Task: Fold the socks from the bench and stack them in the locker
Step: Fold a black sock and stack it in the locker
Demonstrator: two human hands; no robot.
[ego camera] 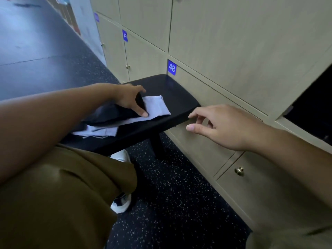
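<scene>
1. Tabletop (179,99): the black surface of a bench set against a wall of beige lockers, beside the door marked 48 (172,67). It carries the socks, so folding is evidently done here, close to where they are to be stacked.

2. Socks: a dark sock (111,113) lies across a light grey sock (158,106), with more light fabric (100,131) bunched nearer the person. None looks neatly folded yet; the task seems to be at an early sorting stage.

3. Left hand (131,97): it rests on the pile, thumb and fingers curled round the dark sock where it overlaps the grey one. This grip probably serves to lift the dark sock clear of the pile, or to pin it for folding.

4. Right hand (219,124): it is off the tabletop, just beyond its near corner, fingers loosely spread and holding nothing. It appears poised to reach in and take the other end of a sock.

5. Open locker (312,105): a dark opening at the right edge, its interior too dark to tell whether any socks are inside. It is the likely destination, within reach of the right arm.

6. Knob (239,171): a brass pull on a shut lower door, well apart from both hands.
</scene>
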